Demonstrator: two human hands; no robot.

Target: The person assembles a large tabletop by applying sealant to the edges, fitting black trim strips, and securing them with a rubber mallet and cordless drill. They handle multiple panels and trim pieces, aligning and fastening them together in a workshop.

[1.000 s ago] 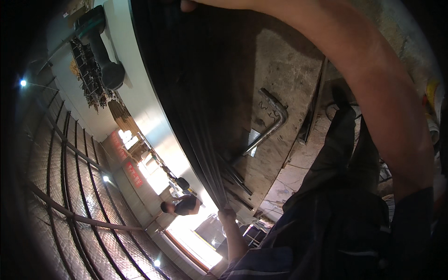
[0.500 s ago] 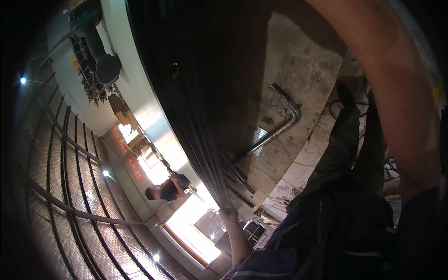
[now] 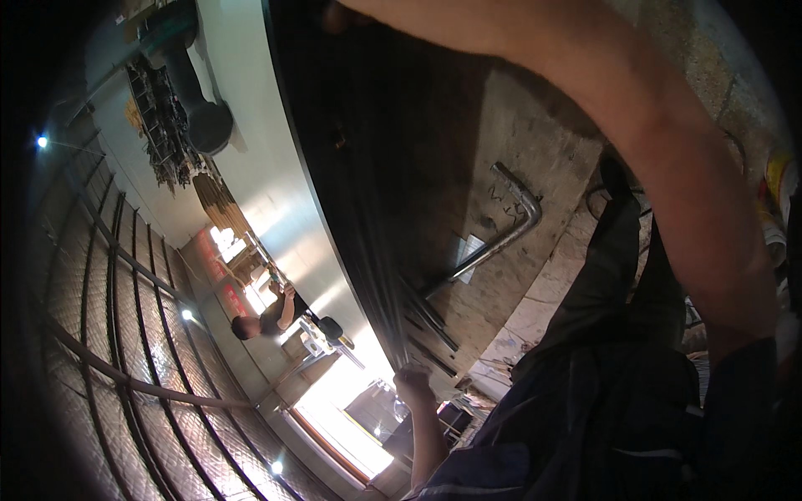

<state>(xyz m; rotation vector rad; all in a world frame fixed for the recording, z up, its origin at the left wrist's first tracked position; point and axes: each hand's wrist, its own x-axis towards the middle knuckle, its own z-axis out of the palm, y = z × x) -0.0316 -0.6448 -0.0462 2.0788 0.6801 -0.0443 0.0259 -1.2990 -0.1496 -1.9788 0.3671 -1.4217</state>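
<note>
My left hand (image 3: 413,386) is closed round the near end of several long, dark thin rods (image 3: 386,288), which run upward into deep shade. My right arm stretches across the top of the view. At its end my right hand (image 3: 337,17) is beside the upper part of the dark area; shade hides its fingers and whatever they may touch. To the right of the rods, a bent metal pipe (image 3: 510,236) lies on a stained board (image 3: 535,125). Thin curled wire bits and a white slip of paper (image 3: 471,255) are by the pipe.
A pale, shiny metal sheet or panel (image 3: 280,167) edges the dark area on the left. Beyond it another person (image 3: 271,317) works with hands raised. More dark bars (image 3: 434,321) lie near my left hand. A yellow and red container (image 3: 777,179) stands at far right.
My right arm has swung left across the top, bringing the hand into view. My left hand still holds the rods, slightly shifted. The other person has moved their arms.
</note>
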